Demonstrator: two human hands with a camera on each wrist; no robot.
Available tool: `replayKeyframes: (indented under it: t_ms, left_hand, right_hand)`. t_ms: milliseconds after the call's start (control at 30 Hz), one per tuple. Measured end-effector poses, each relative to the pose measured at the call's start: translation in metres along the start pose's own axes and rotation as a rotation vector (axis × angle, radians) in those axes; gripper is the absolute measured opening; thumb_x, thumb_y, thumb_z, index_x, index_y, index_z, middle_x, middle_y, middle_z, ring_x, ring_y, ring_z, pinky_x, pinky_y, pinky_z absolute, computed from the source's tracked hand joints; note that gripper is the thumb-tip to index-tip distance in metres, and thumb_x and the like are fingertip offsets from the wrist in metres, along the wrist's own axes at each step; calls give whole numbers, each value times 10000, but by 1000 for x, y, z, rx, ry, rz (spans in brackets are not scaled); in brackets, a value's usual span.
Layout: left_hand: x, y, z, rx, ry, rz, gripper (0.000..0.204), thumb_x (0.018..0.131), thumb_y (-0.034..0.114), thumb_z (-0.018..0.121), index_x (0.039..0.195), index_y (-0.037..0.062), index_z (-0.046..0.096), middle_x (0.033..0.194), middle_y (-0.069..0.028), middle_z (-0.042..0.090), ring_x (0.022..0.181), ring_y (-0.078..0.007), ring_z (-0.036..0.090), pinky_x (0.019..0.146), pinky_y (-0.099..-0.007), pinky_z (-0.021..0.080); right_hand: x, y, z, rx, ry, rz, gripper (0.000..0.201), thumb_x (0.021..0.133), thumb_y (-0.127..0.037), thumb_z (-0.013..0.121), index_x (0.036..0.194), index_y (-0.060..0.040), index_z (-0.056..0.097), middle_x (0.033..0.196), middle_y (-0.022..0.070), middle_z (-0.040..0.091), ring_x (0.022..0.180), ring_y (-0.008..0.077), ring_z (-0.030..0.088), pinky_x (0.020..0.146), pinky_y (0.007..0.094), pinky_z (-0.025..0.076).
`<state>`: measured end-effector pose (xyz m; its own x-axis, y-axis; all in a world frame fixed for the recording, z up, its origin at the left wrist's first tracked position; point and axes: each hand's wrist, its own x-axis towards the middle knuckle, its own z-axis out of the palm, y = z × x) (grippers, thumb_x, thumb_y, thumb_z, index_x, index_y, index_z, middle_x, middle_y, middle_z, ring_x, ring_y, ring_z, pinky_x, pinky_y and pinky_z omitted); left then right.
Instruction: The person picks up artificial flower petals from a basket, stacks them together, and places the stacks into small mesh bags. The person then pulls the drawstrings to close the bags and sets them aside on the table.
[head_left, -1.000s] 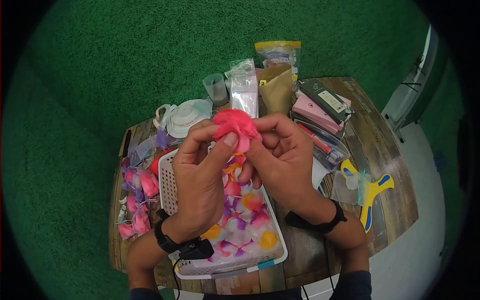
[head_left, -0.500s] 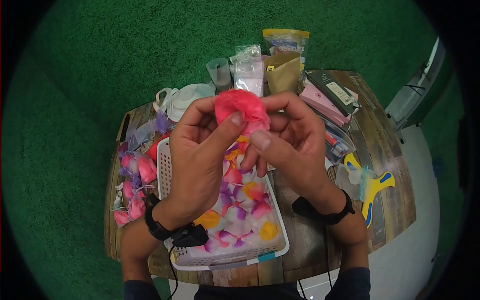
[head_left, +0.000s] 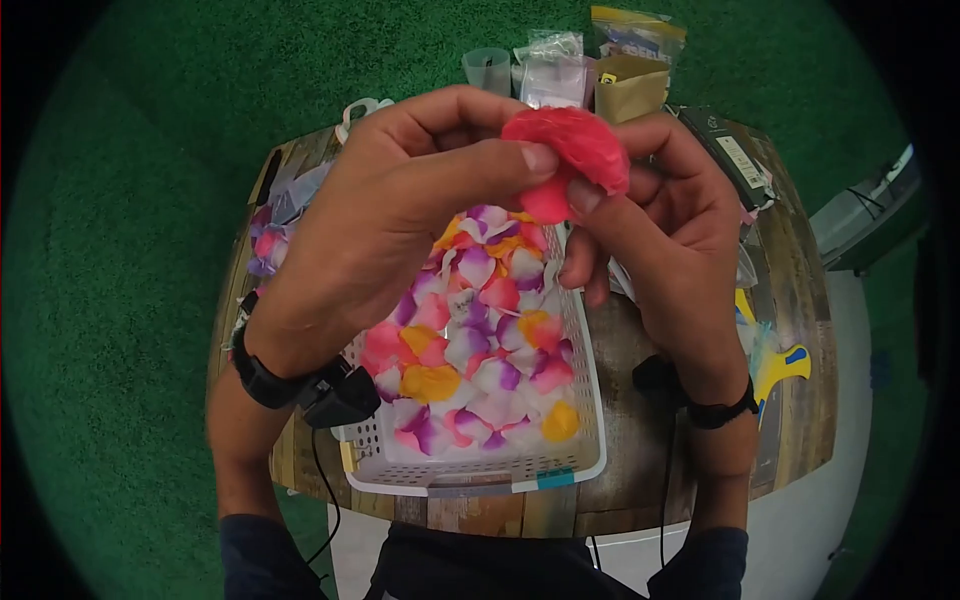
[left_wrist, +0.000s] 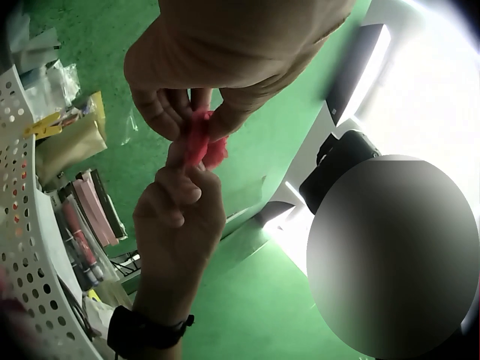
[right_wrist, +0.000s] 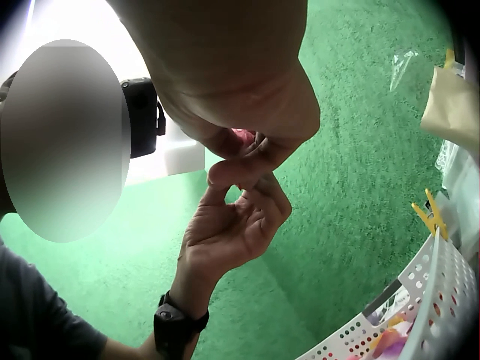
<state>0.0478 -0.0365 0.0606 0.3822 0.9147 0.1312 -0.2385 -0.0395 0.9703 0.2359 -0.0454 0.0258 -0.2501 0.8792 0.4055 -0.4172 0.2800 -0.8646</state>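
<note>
Both hands hold a clump of thin, bright pink artificial petals (head_left: 568,140) above the far end of a white basket. My left hand (head_left: 385,205) pinches its left side, thumb on the near face. On the other side my right hand (head_left: 675,225) grips the lower right edge between thumb and index finger, its other fingers loosely curled. The left wrist view shows the crumpled pink clump between the fingertips; in the right wrist view the hands mostly hide it. Below, the perforated basket (head_left: 597,410) holds many loose white, purple, pink and orange petals (head_left: 480,345).
Beyond the hands stand a translucent cup (head_left: 487,70), clear packets (head_left: 555,75) and a brown paper pouch (head_left: 632,88). A dark box (head_left: 735,155) and a yellow-handled tool (head_left: 783,375) lie at right. Small pink and purple bundles (head_left: 268,250) are at left. A yellow clip (right_wrist: 431,217) grips the basket rim.
The hands and the pink clump have moved up and right in the head view, uncovering more of the basket's petals. The clump looks flatter now, and the view itself has shifted.
</note>
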Motion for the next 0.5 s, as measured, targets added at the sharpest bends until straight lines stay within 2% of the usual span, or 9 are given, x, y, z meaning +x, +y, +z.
replayKeyframes:
  t_ms: [33,167,333,467,500]
  left_hand:
    - [0,1,-2,122,1,25,185,913,58,629,1085,-9,619,1028,-89,683,924,-133,661,863,-267,512]
    - [-4,-2,-4,163,5,61,189,907,60,646,1081,-13,637,1022,-93,688,933,-125,657,870,-264,512]
    - [-10,-9,-5,165,50,143,208,909,87,661,1090,-15,644,984,-82,694,901,-116,657,834,-251,513]
    - [-20,-6,-17,177,7,99,198,908,92,669,1077,-10,649,952,-70,690,859,-110,650,771,-244,524]
    - [-26,-5,-22,334,-10,-12,222,893,120,700,1065,-13,654,953,-68,694,835,-98,654,733,-243,526]
  right_hand:
    - [0,0,1,-25,15,-5,163,940,-70,597,1066,18,543,799,83,675,544,111,633,397,193,441]
    - [-1,4,4,-67,63,22,169,924,-83,611,1053,11,553,807,86,679,537,109,635,395,188,437]
    - [0,8,3,-62,38,29,155,926,-83,603,1045,7,563,792,80,675,529,105,630,390,187,433]
    - [-1,9,1,-107,20,24,151,927,-88,604,1039,9,574,750,61,661,511,90,610,380,185,421]
    - [-1,9,-1,-102,22,24,151,927,-88,604,1039,9,574,750,61,661,511,90,610,380,185,421]
